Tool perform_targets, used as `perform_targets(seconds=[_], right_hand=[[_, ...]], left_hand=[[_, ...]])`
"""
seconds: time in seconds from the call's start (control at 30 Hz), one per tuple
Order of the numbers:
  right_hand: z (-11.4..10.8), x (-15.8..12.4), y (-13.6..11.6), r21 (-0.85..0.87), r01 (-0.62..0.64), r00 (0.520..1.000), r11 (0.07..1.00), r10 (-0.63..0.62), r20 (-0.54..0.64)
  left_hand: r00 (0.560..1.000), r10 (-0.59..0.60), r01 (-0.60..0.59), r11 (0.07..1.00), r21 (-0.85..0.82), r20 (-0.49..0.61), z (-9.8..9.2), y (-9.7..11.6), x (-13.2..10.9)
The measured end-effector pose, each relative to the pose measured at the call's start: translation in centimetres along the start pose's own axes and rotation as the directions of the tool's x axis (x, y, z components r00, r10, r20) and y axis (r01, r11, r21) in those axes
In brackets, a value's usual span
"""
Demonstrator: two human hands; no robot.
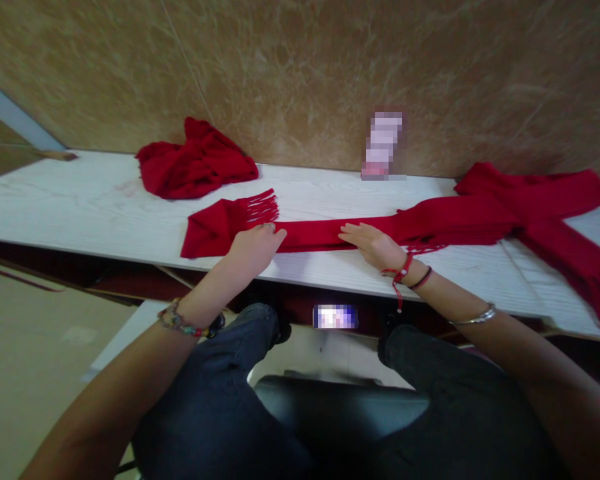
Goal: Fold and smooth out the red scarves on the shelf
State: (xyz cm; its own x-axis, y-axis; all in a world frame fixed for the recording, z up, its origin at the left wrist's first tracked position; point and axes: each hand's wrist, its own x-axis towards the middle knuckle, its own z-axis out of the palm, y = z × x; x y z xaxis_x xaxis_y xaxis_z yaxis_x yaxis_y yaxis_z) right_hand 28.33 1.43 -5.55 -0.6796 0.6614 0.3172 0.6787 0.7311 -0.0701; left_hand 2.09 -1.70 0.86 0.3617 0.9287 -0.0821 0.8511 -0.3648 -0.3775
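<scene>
A red scarf [313,236] lies in a narrow folded strip along the white tabletop, its left end turned over and its fringe fanned out beside the fold. On that left part rests my left hand [256,248], fingers bent down and closed on the cloth; their tips are partly hidden. My right hand [379,247] lies on the strip further right, fingers stretched flat over the fabric and holding nothing. Just past it, more red scarf cloth [460,219] with a fringed lower edge continues to the right.
A crumpled red scarf [195,163] sits at the back left near the marbled wall [300,80]. Crossed red scarf lengths [535,193] reach the right edge. One blurred upright item [384,143] leans by the wall; another blurred, bright item [335,316] is below the table edge.
</scene>
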Motion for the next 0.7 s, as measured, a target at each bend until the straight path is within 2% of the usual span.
perform_targets(seconds=[0.13,0.2,0.27,0.37,0.47,0.57,0.7], right_hand=[[-0.1,0.1,0.0,0.029,0.012,0.991,1.000,-0.016,0.133],[-0.1,0.1,0.0,0.038,0.006,0.988,0.999,-0.012,0.156],[-0.2,0.2,0.0,0.039,-0.003,0.986,0.999,-0.003,0.165],[-0.2,0.2,-0.4,0.009,-0.026,0.984,1.000,0.024,0.175],[-0.5,0.0,-0.8,-0.071,-0.064,0.978,0.995,0.077,0.192],[-1.2,-0.7,-0.7,-0.157,-0.119,0.952,0.980,0.157,0.261],[-2.4,-2.3,0.2,-0.259,-0.222,0.899,0.940,0.300,0.318]], left_hand=[[0.992,-0.084,0.084,0.996,0.000,0.092,-0.6,0.9,-0.2],[0.991,-0.126,0.127,0.992,-0.004,0.036,-1.0,1.5,-0.1],[0.988,-0.139,0.136,0.990,-0.047,-0.073,-1.1,2.3,0.4],[0.982,-0.029,-0.004,0.984,-0.176,-0.188,-0.3,3.5,1.8],[0.983,0.158,-0.180,0.931,-0.318,-0.095,1.1,4.4,3.1],[0.975,0.220,-0.184,0.890,-0.417,0.040,2.1,4.5,3.6],[0.973,0.218,-0.163,0.879,-0.448,0.074,1.9,4.2,3.4]])
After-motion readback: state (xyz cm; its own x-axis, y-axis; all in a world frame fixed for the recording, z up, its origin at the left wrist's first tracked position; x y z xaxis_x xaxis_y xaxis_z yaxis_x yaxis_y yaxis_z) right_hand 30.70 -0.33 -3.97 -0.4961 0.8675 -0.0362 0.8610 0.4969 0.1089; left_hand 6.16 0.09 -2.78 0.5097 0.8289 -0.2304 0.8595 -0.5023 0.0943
